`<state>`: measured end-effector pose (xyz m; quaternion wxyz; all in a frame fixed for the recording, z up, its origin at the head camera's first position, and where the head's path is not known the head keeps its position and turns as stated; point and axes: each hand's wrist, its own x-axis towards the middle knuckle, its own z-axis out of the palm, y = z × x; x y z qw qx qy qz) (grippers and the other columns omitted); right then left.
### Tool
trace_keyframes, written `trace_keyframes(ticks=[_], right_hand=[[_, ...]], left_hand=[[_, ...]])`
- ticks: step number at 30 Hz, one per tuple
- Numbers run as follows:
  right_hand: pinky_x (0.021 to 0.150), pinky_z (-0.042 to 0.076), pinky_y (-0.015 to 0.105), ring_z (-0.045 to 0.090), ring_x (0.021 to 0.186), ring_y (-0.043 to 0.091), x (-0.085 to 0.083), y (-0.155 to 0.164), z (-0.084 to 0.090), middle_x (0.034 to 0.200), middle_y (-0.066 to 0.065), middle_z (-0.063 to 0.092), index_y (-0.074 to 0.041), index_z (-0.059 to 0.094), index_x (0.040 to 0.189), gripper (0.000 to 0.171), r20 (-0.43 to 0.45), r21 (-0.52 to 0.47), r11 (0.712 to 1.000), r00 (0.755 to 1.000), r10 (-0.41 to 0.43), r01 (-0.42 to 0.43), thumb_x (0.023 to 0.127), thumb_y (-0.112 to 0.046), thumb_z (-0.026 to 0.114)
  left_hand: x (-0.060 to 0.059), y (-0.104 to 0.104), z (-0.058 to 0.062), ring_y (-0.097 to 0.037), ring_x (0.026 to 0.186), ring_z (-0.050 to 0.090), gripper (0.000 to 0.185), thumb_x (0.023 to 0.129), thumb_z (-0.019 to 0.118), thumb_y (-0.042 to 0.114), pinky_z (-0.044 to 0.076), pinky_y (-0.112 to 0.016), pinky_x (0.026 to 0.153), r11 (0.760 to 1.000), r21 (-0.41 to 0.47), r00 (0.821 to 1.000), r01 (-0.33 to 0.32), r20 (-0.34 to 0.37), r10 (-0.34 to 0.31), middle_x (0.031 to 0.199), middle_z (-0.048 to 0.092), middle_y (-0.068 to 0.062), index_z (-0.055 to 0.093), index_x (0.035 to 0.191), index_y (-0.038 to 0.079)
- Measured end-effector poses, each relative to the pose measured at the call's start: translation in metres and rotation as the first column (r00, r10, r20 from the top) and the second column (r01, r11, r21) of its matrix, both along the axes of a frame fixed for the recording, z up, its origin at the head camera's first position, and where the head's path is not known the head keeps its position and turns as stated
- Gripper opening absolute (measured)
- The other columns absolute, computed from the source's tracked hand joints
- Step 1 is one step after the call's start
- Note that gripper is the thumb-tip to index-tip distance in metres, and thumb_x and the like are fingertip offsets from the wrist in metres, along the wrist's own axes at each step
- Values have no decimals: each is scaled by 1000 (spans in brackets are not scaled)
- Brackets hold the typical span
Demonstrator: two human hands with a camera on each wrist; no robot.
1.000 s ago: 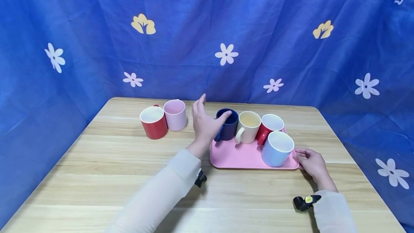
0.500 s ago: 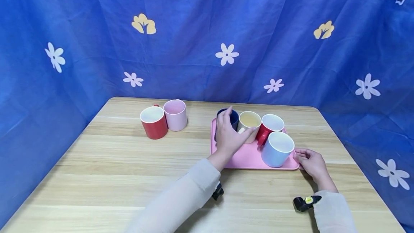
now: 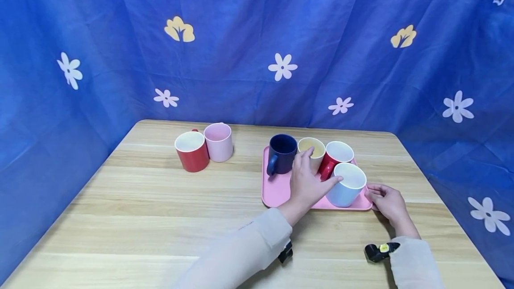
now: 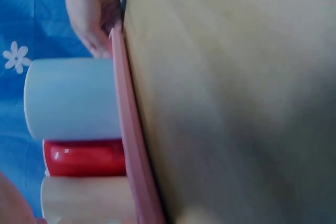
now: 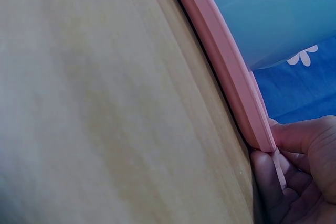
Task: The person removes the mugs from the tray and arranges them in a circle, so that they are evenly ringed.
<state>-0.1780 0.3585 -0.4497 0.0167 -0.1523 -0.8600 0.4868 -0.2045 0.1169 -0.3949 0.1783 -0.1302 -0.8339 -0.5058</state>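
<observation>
Hands: left [image 3: 307,182] spread, hiding cream mug [image 3: 312,151]; right [image 3: 386,203] pinches tray [image 3: 277,188] corner.

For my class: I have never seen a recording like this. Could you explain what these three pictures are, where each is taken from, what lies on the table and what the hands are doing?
No machine here: a person works with two bare hands and wears three cameras. The head view looks down on a wooden table. The two close-ups come from cameras on the wrists, so they look tilted.

On the table is a pink tray carrying a navy mug, a cream mug, a red mug and a light blue mug. Off the tray to the left stand a second red mug and a pink mug.

The right hand pinches the tray's right corner, plain in the right wrist view. The left hand is spread over the tray, its thumb at the light blue mug's rim; it grips nothing.
</observation>
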Motion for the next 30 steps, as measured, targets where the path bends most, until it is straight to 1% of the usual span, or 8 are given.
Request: trace_keyframes(ticks=[2, 5, 9, 12, 15, 18, 25, 30], right_hand=[[60, 54, 23, 58, 72, 1, 0, 0, 0, 102, 18, 65, 13, 53, 123, 37, -2, -3, 1000, 1000, 1, -1, 92, -7, 59], [61, 54, 23, 59, 72, 1, 0, 0, -1, 102, 18, 65, 13, 53, 123, 37, -7, -10, 1000, 1000, 6, -6, 92, -6, 59], [61, 54, 23, 59, 72, 0, 0, 0, -1, 101, 17, 65, 14, 53, 123, 37, -10, -9, 1000, 1000, 7, -7, 92, -6, 59], [60, 54, 23, 58, 71, 0, 0, 1, -2, 100, 17, 66, 14, 53, 123, 37, -10, -8, 1000, 1000, 5, -5, 92, -7, 59], [59, 54, 23, 58, 70, -2, 0, 2, -2, 99, 17, 66, 15, 52, 122, 38, -17, -3, 1000, 1000, 9, -9, 92, -6, 59], [59, 54, 23, 58, 70, -3, 0, 2, -3, 100, 19, 66, 16, 52, 121, 38, -26, 4, 1000, 1000, 16, -16, 91, -5, 59], [60, 54, 22, 58, 71, -3, 1, 1, -1, 103, 22, 65, 15, 52, 122, 38, -20, 8, 1000, 1000, 12, -12, 91, -6, 60], [60, 53, 22, 58, 71, -2, 0, 1, -1, 102, 20, 66, 15, 53, 122, 38, -28, 20, 1000, 999, 18, -17, 92, -7, 60]], left_hand=[[3, 4, -2, -20, 122, 43, 93, 64, 85, 45, 39, -45, 97, 1000, -3, 1000, 13, 4, -13, 132, 46, -5, 43, 139, 11], [8, 10, -4, -18, 120, 44, 94, 64, 85, 47, 39, -44, 97, 999, -12, 999, 35, 10, -35, 130, 47, -3, 43, 139, 11], [12, 17, -5, -16, 120, 42, 95, 61, 86, 48, 41, -36, 97, 997, -24, 998, 66, 14, -66, 130, 48, -1, 44, 138, 11], [14, 22, -6, -16, 120, 41, 96, 60, 88, 47, 40, -32, 96, 997, -32, 997, 77, 12, -77, 131, 47, -1, 45, 138, 11], [15, 28, -8, -15, 117, 45, 96, 58, 89, 46, 42, -31, 93, 997, -30, 997, 75, 15, -75, 128, 48, -1, 47, 137, 12], [17, 33, -11, -14, 112, 48, 94, 57, 89, 45, 44, -30, 91, 998, -35, 998, 60, 31, -59, 124, 49, -1, 49, 135, 12], [18, 43, -15, -13, 110, 48, 92, 57, 89, 45, 42, -27, 93, 999, -19, 995, 45, 87, -43, 120, 49, 0, 49, 132, 11], [18, 46, -18, -13, 108, 48, 92, 56, 90, 43, 41, -26, 93, 999, 2, 992, 35, 118, -35, 117, 48, 0, 50, 131, 9]])
